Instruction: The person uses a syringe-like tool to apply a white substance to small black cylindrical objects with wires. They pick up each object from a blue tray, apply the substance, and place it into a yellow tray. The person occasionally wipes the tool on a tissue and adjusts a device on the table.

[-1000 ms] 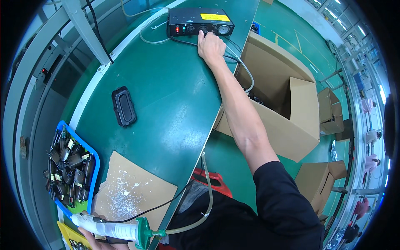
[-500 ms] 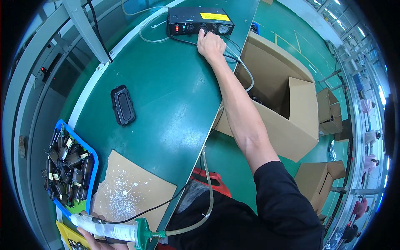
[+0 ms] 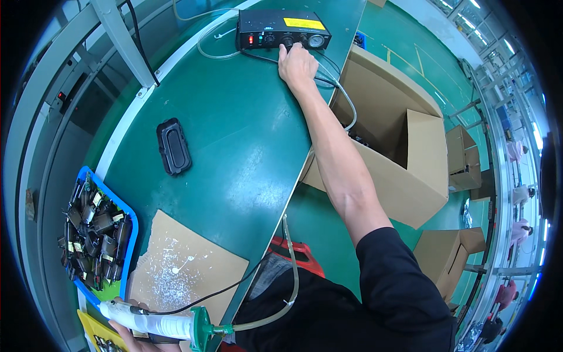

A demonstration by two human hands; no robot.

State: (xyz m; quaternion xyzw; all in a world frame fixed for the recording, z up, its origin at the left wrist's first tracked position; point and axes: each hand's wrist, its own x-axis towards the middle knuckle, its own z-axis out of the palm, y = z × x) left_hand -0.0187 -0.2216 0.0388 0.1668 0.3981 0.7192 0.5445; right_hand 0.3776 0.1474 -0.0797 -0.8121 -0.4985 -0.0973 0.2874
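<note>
At the far edge of the green table, my right hand (image 3: 298,66) has its thumb and fingers closed about a small knob (image 3: 288,42) on the front of a black dispenser controller (image 3: 275,22). That box carries a lit red switch and a round gauge. Down at the lower left, my left hand (image 3: 128,339) grips a large translucent dispensing syringe (image 3: 167,326) from beneath, most of its fingers hidden. A green cap (image 3: 202,330) closes the syringe's back end, and an air hose leads off from it. Below the syringe lies cardboard (image 3: 193,267) spattered with white.
A black oblong plastic part (image 3: 173,146) lies mid-table. Dark parts fill a blue bin (image 3: 136,229) at left, and a yellow bin (image 3: 88,324) stands nearer. Open cardboard boxes (image 3: 427,141) are right of the table. A metal frame post (image 3: 120,44) rises at the back left.
The view has shifted very slightly. My right hand stays at the knob with a small change in the fingers; my left hand and the syringe look the same.
</note>
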